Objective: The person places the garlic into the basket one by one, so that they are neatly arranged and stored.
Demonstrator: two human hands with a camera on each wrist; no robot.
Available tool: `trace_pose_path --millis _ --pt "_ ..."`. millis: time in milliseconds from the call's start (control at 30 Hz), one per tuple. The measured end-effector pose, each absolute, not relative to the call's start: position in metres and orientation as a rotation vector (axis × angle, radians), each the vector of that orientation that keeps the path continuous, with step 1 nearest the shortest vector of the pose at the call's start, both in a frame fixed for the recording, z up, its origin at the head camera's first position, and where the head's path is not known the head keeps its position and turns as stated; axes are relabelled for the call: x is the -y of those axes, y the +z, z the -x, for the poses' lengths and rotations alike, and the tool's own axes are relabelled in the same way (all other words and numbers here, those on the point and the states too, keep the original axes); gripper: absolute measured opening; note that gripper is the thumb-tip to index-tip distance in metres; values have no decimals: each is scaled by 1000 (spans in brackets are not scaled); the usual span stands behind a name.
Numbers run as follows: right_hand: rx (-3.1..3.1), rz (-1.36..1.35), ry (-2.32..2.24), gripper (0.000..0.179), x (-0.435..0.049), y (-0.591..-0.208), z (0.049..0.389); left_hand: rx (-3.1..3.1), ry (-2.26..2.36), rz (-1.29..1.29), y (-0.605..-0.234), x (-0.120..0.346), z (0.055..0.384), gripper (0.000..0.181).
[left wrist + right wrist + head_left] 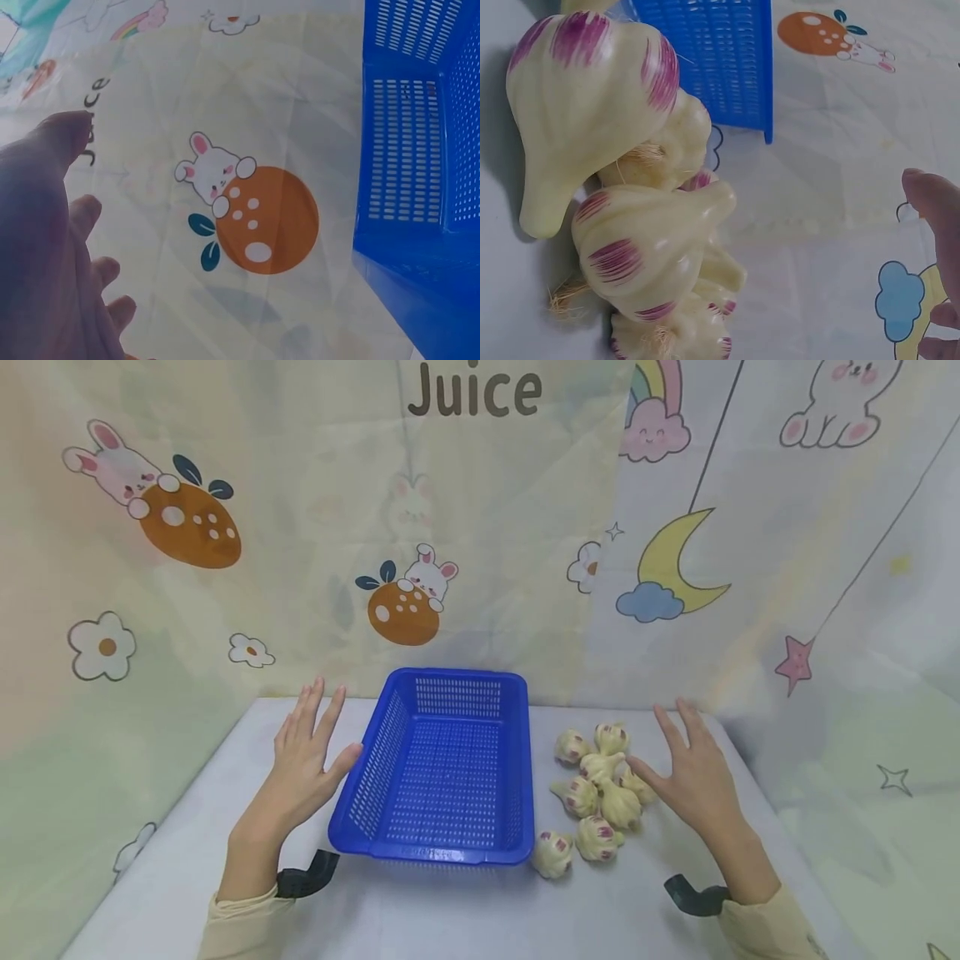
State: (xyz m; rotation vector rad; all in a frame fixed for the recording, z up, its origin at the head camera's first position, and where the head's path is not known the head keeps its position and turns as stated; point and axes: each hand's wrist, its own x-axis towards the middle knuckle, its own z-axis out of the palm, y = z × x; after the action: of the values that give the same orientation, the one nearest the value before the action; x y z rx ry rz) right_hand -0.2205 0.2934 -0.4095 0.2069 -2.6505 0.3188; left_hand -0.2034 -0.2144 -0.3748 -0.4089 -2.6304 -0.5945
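Observation:
An unfilled blue plastic basket point(442, 857) with slotted walls stands in the middle of the table. To its right lie several garlic bulbs point(620, 806), cream with purple streaks, bunched together; the right wrist view shows one garlic bulb point(592, 97) close up, with others behind it. My left hand point(307, 764) is raised at the basket's left side, fingers spread, holding nothing. Beyond the garlic on the right, my right hand point(697, 772) hovers with thumb and fingers apart, also holding nothing. Whether the right thumb touches a bulb cannot be told from the head view.
A white table point(420, 918) carries the basket and the garlic. Its far edge meets a printed cloth backdrop point(510, 543) with cartoon rabbits, flowers and a moon. Dark curved wrist mounts point(307, 874) stick out from both forearms.

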Motion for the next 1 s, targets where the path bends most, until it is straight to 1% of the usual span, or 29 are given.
trace_pose_path --millis 233,667,1000 --pt "2654 -212 343 91 -293 -413 223 2675 -685 421 -377 222 201 78" --pt "2653 -196 361 91 -295 -427 223 2793 -757 458 -385 229 201 87" --pt "2643 -181 333 89 -299 -428 226 2878 -741 445 -393 228 203 92"
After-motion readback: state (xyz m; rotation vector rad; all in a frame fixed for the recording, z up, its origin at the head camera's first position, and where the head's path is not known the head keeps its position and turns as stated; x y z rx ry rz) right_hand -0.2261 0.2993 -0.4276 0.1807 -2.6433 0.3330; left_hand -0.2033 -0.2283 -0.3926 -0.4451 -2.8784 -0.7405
